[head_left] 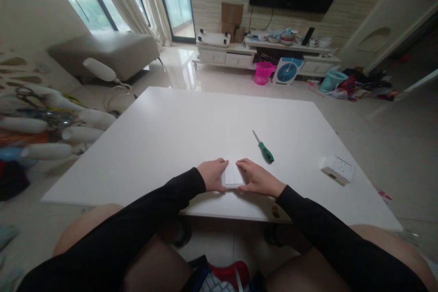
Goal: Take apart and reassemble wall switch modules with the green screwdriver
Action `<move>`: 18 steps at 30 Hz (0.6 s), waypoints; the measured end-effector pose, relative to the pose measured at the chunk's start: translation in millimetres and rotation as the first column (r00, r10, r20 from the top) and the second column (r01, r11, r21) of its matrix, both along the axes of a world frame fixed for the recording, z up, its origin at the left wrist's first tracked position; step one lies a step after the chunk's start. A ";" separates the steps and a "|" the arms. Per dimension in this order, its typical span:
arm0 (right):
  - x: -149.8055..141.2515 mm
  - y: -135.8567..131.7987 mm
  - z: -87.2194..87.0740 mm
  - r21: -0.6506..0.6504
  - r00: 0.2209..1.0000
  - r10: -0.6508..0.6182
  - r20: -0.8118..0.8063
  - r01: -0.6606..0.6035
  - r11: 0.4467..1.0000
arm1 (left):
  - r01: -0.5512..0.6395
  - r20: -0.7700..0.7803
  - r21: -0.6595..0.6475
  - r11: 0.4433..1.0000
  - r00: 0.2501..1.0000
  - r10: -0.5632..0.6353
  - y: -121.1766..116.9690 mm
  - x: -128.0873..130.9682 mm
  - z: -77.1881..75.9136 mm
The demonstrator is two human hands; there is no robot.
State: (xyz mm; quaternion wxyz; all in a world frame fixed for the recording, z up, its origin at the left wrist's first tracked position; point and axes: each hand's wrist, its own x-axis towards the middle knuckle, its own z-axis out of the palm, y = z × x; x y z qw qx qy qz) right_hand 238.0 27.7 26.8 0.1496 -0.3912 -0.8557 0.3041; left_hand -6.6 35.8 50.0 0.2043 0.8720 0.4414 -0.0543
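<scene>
A white wall switch (pixel 233 175) with wide rocker panels lies face up on the white table, close to its front edge. My left hand (pixel 214 174) grips its left side, fingers curled round the edge. From the right, my right hand (pixel 255 177) grips the opposite side, with thumb and fingers against the edge. Beyond my right hand rests a green-handled screwdriver (pixel 265 150), its metal shaft pointing away to the left. Farther right sits a white wall socket (pixel 338 169) on a box-like base. The undersides of my fingers are partly hidden.
The white table (pixel 191 123) spreads out ahead, its front edge just above my knees. A small brown item (pixel 275 212) is at that edge near my right sleeve. On the floor beyond stand a pink basket (pixel 263 74) and a blue fan (pixel 287 71). White padded objects (pixel 51 151) crowd the left.
</scene>
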 end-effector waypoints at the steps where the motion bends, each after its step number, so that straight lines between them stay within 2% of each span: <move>1: -0.3 -0.4 1.5 -0.003 1.000 0.001 0.005 -0.001 1.000 | 0.005 -0.003 0.006 1.000 1.000 -0.005 -2.5 0.5 0.6; 7: -2.0 -3.1 6.1 -0.011 0.999 0.001 0.047 -0.001 1.000 | 0.021 -0.003 0.005 1.000 1.000 -0.021 -9.7 3.2 -0.8; 18: -1.2 5.4 -7.1 0.028 0.999 -0.049 -0.002 0.049 0.998 | -0.030 0.088 -0.018 0.999 0.996 0.032 4.5 1.5 -10.2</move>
